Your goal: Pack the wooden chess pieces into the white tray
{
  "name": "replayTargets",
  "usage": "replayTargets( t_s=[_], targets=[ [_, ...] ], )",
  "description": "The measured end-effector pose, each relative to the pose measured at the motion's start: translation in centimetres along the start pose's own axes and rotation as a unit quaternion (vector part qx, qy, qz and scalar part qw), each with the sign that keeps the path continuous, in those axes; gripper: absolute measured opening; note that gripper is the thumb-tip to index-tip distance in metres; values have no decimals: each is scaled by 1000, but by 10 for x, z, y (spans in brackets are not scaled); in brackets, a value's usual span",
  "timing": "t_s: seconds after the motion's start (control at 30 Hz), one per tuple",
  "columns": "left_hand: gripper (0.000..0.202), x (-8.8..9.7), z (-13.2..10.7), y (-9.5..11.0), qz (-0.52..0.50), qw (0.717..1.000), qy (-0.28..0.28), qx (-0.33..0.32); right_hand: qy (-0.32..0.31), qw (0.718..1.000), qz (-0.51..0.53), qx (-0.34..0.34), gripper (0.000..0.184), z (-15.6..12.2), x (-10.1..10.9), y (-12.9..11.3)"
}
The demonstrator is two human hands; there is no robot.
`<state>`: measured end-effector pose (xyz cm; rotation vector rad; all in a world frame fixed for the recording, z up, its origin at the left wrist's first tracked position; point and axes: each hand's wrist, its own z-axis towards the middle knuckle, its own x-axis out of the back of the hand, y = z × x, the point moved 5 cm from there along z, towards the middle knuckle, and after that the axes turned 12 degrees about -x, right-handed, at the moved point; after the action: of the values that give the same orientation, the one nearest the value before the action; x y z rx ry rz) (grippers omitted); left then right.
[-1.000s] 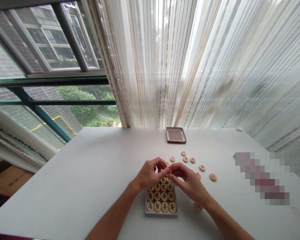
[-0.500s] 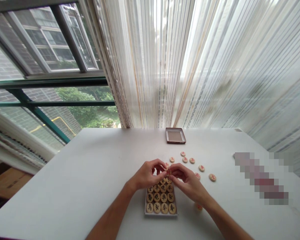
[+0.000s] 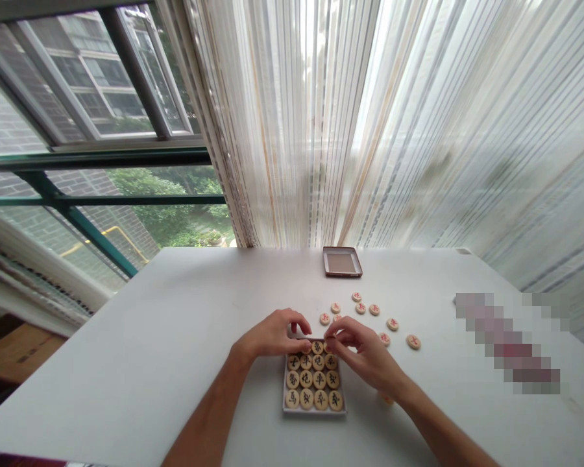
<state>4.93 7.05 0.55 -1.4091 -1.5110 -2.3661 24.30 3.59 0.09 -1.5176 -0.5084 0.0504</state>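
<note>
A shallow white box (image 3: 314,412) holds rows of round wooden Chinese chess pieces (image 3: 306,398) with black characters. My left hand (image 3: 275,334) is at the box's far left corner, its fingers and thumb apart and the thumb over the far row; nothing shows between them. At the far right corner my right hand (image 3: 360,350) pinches a Chinese chess piece low over the box, mostly hidden by the fingertips. Several loose red-marked pieces (image 3: 374,310) lie on the table beyond and beside my right hand. One more piece (image 3: 387,399) is partly covered by my right wrist.
A dark-rimmed box lid (image 3: 342,262) lies at the table's far edge. On the right of the white table (image 3: 175,337) is a long blurred-out item (image 3: 509,347). Striped string curtains (image 3: 311,130) and a window (image 3: 102,84) stand behind the table.
Both hands met at a red-marked piece over the box's far end. My left hand has since let go and drawn left, opening its fingers, while my right hand has lowered slightly toward the far right corner.
</note>
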Motion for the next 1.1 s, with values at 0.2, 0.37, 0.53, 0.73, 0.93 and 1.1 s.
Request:
replayTargets(
  t_s=[0.2, 0.37, 0.53, 0.73, 0.93, 1.1],
  targets=[
    [22, -4, 2, -4, -8, 1000, -14, -5, -16, 999, -28, 6, 13, 0, -10, -6],
    [22, 0, 1, -2, -12, 1000, -6, -2, 29, 991, -127, 18, 13, 2, -12, -8],
    [38, 6, -8, -7, -35, 998, -36, 23, 46, 981, -186, 10, 8, 4, -16, -5],
    [37, 9, -14, -18, -33, 996, -59, 55, 78, 963, -257, 15, 12, 4, -17, -2],
    [37, 9, -11, -13, -39, 997, -48, 49, 67, 963, -260, 31, 7, 1, -18, -3],
    [37, 5, -10, -10, -35, 997, -58, 39, 50, 960, -272, 43, 5, -2, -18, -1]
  ],
)
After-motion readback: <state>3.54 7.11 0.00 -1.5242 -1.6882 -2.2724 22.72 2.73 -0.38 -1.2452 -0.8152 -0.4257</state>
